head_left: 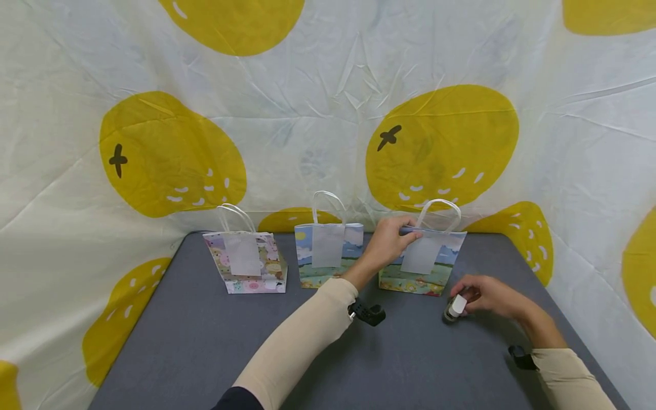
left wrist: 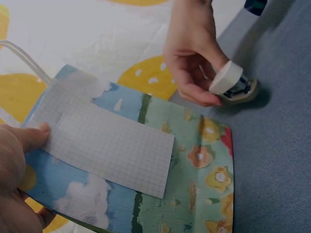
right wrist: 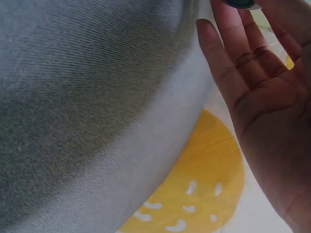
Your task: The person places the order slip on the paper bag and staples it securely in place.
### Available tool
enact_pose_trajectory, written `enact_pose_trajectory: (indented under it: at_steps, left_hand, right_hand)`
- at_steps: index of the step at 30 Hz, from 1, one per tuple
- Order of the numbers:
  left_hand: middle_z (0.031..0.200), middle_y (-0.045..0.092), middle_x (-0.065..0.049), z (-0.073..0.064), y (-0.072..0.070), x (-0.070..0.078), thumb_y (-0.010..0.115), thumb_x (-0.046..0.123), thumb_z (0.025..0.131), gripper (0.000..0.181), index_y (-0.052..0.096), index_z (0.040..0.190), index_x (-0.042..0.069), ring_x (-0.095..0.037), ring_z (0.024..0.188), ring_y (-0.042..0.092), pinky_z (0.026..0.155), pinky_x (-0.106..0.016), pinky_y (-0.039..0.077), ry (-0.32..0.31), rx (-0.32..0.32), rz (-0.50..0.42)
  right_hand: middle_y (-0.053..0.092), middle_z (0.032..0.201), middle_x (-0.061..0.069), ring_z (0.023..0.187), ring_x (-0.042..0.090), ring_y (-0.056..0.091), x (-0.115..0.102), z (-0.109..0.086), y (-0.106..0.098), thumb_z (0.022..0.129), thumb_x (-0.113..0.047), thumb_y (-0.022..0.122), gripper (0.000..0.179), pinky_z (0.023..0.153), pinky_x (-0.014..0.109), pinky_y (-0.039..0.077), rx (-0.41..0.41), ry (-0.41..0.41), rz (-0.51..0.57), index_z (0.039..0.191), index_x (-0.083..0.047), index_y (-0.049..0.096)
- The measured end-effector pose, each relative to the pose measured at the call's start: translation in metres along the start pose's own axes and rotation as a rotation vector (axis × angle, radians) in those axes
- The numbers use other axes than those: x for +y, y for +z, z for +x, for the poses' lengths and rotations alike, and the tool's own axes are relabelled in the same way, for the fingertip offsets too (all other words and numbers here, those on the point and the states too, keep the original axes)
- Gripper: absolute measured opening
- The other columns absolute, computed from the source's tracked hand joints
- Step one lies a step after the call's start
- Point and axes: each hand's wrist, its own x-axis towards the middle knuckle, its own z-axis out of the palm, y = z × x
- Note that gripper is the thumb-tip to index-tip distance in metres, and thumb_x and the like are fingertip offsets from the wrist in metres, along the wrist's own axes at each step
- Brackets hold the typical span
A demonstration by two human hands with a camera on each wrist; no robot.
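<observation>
The rightmost paper gift bag, printed with sky, grass and flowers, stands upright with a blank grid-lined paper on its front. My left hand pinches the bag's top edge, the thumb in front and the other fingers behind, as the left wrist view shows. Just right of the bag, my right hand holds a small bottle with a white cap. The bottle tilts close over the grey table. In the right wrist view, only its dark round end shows near the fingertips.
A similar sky-printed gift bag stands in the middle, and one with animal faces at the left. Both have white handles and papers on their fronts. A cloth with yellow fruit shapes hangs behind the grey table.
</observation>
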Motion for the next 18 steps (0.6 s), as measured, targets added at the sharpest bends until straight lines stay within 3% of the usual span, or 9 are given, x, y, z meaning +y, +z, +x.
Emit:
enact_pose_trajectory:
  at_steps: [9,18]
  left_hand:
    - [0.096,0.07,0.005,-0.0011,-0.0016,-0.0002,0.071,0.024,0.096,0.007,0.071,0.101,0.018,-0.006,0.058,0.053,0.053,-0.019,0.043,-0.004,-0.001,-0.012]
    - [0.105,0.072,0.003,-0.0016,-0.0029,0.0031,0.073,0.023,0.095,0.013,0.072,0.106,0.016,0.0,0.075,0.06,0.061,-0.016,0.048,-0.026,0.006,-0.011]
  right_hand:
    - [0.066,0.111,0.019,0.094,0.015,0.068,0.0018,0.0042,0.0051,0.087,-0.005,0.078,0.029,0.075,0.031,0.057,-0.013,0.072,-0.042,0.114,0.001,0.067]
    - [0.066,0.11,0.017,0.091,0.01,0.065,0.0002,0.006,0.0081,0.084,-0.003,0.08,0.03,0.077,0.031,0.056,-0.007,0.097,-0.088,0.112,0.001,0.067]
